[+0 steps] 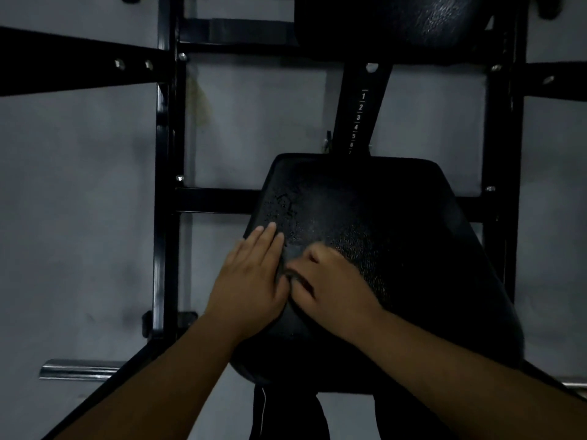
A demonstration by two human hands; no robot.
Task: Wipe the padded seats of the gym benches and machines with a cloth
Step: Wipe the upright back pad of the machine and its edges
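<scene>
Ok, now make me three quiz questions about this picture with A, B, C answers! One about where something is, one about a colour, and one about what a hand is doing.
1. Where is the cloth? A) in a bucket B) on the seat, between the hands C) on a shelf
2. What colour is the seat? A) red B) black C) yellow
3. How is the left hand? A) flat on the seat, fingers straight B) a fist in the air C) holding a bottle
Answers: 1 B, the right hand pinches the dark cloth on the seat beside the left hand; 2 B, the padding is black; 3 A, its straight fingers lie on the seat.
</scene>
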